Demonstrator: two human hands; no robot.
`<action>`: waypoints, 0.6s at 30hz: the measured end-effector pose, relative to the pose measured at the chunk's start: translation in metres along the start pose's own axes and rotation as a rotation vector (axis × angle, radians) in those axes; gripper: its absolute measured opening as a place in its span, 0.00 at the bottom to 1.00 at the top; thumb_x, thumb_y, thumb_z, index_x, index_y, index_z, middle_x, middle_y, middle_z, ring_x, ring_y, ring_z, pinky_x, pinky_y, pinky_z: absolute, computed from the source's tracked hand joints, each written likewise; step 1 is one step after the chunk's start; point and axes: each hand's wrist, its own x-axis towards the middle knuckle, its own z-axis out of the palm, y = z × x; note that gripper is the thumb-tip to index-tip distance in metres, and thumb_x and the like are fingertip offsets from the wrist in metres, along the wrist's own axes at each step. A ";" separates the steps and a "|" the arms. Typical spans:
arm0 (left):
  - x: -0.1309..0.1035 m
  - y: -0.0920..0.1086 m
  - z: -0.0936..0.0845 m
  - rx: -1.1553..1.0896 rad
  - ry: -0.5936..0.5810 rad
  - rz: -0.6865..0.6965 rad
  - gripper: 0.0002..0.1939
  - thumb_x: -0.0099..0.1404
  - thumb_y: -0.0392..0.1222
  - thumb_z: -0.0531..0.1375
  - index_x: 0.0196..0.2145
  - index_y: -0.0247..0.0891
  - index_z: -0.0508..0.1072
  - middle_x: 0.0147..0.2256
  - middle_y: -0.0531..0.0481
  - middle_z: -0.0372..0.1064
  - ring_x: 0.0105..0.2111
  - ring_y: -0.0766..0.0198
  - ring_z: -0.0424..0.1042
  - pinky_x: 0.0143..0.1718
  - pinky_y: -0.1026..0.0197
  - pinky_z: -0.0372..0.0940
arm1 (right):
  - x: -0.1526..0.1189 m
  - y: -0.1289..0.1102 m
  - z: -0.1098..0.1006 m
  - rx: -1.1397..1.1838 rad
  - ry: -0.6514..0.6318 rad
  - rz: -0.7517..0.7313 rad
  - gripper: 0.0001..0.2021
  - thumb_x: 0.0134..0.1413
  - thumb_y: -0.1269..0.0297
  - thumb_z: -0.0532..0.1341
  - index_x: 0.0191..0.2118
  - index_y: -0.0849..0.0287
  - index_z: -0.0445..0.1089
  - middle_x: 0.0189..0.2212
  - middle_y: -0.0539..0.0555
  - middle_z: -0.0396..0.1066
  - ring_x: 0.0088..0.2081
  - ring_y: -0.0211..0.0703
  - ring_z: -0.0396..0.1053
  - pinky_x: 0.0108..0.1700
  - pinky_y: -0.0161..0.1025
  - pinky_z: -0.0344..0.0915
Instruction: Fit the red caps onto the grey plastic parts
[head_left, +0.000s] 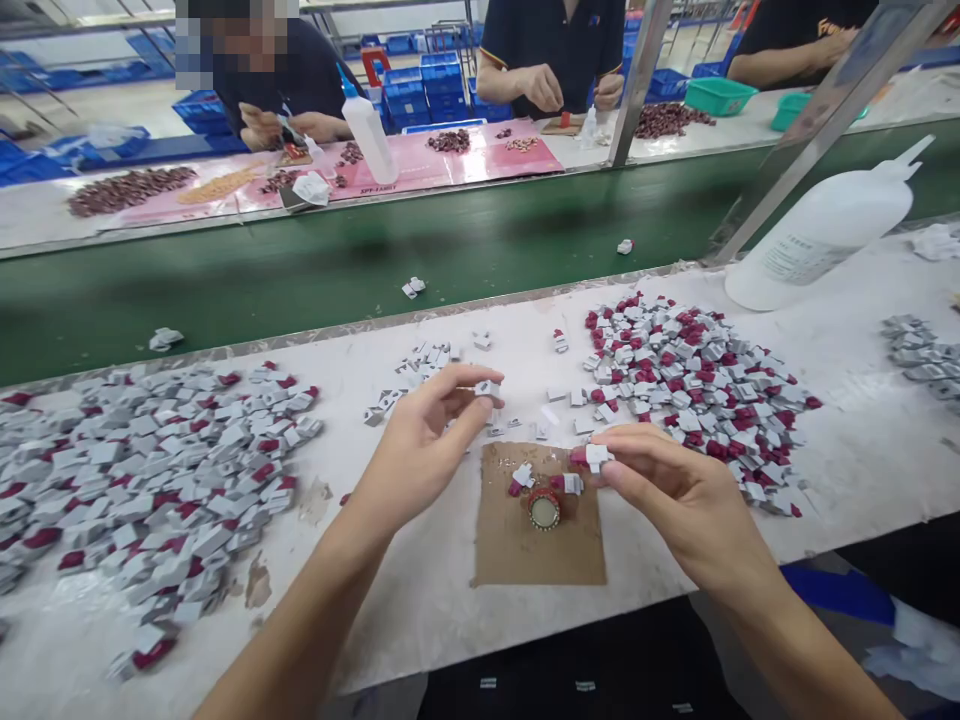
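Observation:
Between the thumb and fingers of my left hand [431, 440] is a small grey plastic piece [487, 388], held above the table beyond the cardboard. My right hand [667, 490] pinches a grey-and-maroon plastic piece [598, 458] over the right edge of the brown cardboard square [536, 555]. On the cardboard lie a bottle cap [544, 510], crown side down with its pale inside showing, and two more grey-and-maroon pieces [570, 484]. Loose grey pieces [420, 365] are scattered just past my left hand.
Large heaps of grey-and-maroon pieces lie to the left [180, 480] and right [697, 370]. A white squeeze bottle [825, 235] leans at the back right by a metal post [637, 80]. A green conveyor belt [315, 290] crosses behind; several co-workers sit beyond it.

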 end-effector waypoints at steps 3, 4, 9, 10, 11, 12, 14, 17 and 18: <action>-0.030 -0.003 0.000 0.185 0.017 -0.020 0.12 0.80 0.47 0.62 0.56 0.50 0.83 0.52 0.48 0.83 0.47 0.56 0.82 0.45 0.55 0.77 | -0.012 0.003 0.002 -0.079 0.007 -0.082 0.04 0.66 0.61 0.76 0.45 0.44 0.89 0.43 0.52 0.86 0.43 0.44 0.86 0.44 0.33 0.84; -0.040 -0.007 0.001 0.270 0.045 -0.021 0.13 0.81 0.46 0.61 0.57 0.50 0.83 0.52 0.48 0.83 0.45 0.56 0.82 0.44 0.55 0.76 | -0.017 0.005 0.003 -0.090 -0.008 -0.077 0.05 0.66 0.63 0.75 0.44 0.44 0.89 0.41 0.51 0.86 0.41 0.42 0.85 0.44 0.33 0.84; -0.082 -0.031 0.013 0.496 0.119 0.081 0.15 0.82 0.36 0.58 0.59 0.42 0.81 0.47 0.46 0.80 0.37 0.59 0.81 0.39 0.56 0.76 | -0.036 0.016 0.012 -0.135 -0.024 -0.058 0.09 0.67 0.66 0.72 0.47 0.42 0.87 0.39 0.49 0.84 0.36 0.40 0.82 0.39 0.32 0.82; -0.087 -0.035 0.016 0.515 0.126 0.103 0.15 0.82 0.36 0.58 0.60 0.40 0.80 0.48 0.45 0.79 0.39 0.59 0.81 0.41 0.56 0.76 | -0.037 0.018 0.013 -0.156 -0.014 -0.070 0.11 0.67 0.66 0.71 0.49 0.41 0.87 0.39 0.49 0.83 0.37 0.40 0.82 0.38 0.33 0.82; -0.092 -0.039 0.019 0.531 0.136 0.118 0.15 0.82 0.35 0.59 0.60 0.39 0.80 0.50 0.43 0.78 0.41 0.58 0.82 0.43 0.55 0.77 | -0.039 0.020 0.015 -0.176 -0.007 -0.088 0.12 0.69 0.66 0.70 0.50 0.40 0.87 0.39 0.49 0.83 0.38 0.41 0.82 0.38 0.34 0.82; -0.095 -0.041 0.023 0.542 0.151 0.127 0.14 0.81 0.35 0.60 0.59 0.38 0.80 0.51 0.42 0.78 0.43 0.56 0.82 0.45 0.54 0.77 | -0.040 0.022 0.015 -0.196 -0.003 -0.104 0.13 0.70 0.67 0.70 0.51 0.39 0.87 0.40 0.50 0.83 0.40 0.42 0.82 0.39 0.34 0.81; -0.099 -0.044 0.028 0.540 0.185 0.141 0.13 0.82 0.33 0.59 0.57 0.39 0.81 0.52 0.42 0.78 0.48 0.55 0.82 0.48 0.54 0.77 | -0.041 0.026 0.016 -0.229 -0.009 -0.125 0.14 0.71 0.67 0.69 0.51 0.38 0.88 0.41 0.50 0.84 0.42 0.43 0.83 0.38 0.35 0.81; -0.100 -0.044 0.031 0.478 0.197 0.124 0.14 0.82 0.29 0.57 0.51 0.41 0.81 0.50 0.45 0.79 0.49 0.58 0.82 0.48 0.57 0.77 | -0.041 0.032 0.014 -0.250 -0.026 -0.133 0.13 0.71 0.68 0.70 0.51 0.39 0.87 0.42 0.49 0.86 0.42 0.43 0.84 0.40 0.35 0.82; -0.100 -0.043 0.031 0.450 0.196 0.103 0.13 0.81 0.29 0.58 0.50 0.42 0.80 0.48 0.47 0.80 0.47 0.59 0.82 0.47 0.58 0.77 | -0.042 0.034 0.014 -0.250 -0.022 -0.136 0.13 0.70 0.69 0.71 0.50 0.40 0.87 0.42 0.49 0.87 0.42 0.43 0.85 0.41 0.36 0.83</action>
